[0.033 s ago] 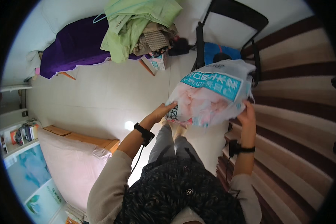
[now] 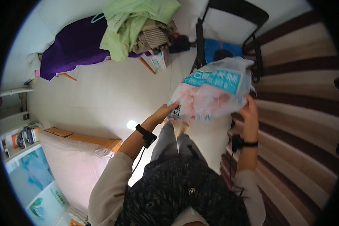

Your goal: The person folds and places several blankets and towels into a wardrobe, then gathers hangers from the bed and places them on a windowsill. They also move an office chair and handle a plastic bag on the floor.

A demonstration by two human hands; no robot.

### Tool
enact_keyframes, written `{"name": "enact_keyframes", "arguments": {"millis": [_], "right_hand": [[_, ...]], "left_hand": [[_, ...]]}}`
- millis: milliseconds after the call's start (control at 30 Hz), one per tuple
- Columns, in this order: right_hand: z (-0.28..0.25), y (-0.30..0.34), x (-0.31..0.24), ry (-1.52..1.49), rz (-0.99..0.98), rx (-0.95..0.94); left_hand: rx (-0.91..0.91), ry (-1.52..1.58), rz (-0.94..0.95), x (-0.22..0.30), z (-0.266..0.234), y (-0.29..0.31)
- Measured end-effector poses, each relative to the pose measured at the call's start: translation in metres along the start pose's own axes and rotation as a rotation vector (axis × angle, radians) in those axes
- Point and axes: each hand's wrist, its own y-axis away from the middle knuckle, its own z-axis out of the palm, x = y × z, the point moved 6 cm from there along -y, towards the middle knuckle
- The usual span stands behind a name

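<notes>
A large, see-through plastic bag (image 2: 209, 92) with a blue-green printed band and pink, soft-looking contents is stretched between my hands, in front of my legs. My left hand (image 2: 164, 112) is closed on its lower left edge, thumb on top. On the opposite edge, my right hand (image 2: 248, 107) grips the bag's right side; some of its fingers are hidden behind the plastic. Both wrists carry black straps with small devices.
A black folding chair (image 2: 235, 17) with a blue item (image 2: 229, 49) stands beyond the bag. Striped brown curtains (image 2: 290, 109) hang at right. Green clothes (image 2: 139, 22) lie on a purple-covered bench (image 2: 75, 49). A pink-covered piece of furniture (image 2: 71, 162) and shelves (image 2: 22, 150) are at left.
The bag has shifted slightly upward in view, and its lower edge has lifted and folded. My right hand has moved up a little; both hands keep their grip.
</notes>
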Motion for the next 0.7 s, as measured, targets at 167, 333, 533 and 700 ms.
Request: {"name": "enact_keyframes", "arguments": {"millis": [167, 333, 533, 700], "right_hand": [[-0.001, -0.027, -0.029, 0.060, -0.255, 0.050], [0.090, 0.045, -0.026, 1.168, -1.280, 0.003], [0.187, 0.068, 0.119, 1.783, -1.516, -0.624], [0.206, -0.003, 0.177, 1.780, -0.712, -0.827]], "left_hand": [[-0.069, 0.399, 0.094, 0.004, 0.027, 0.030], [0.075, 0.419, 0.218, 0.056, 0.001, 0.083], [0.165, 0.065, 0.284, 0.122, -0.033, 0.149], [0.339, 0.061, 0.444, 0.153, -0.081, 0.178]]}}
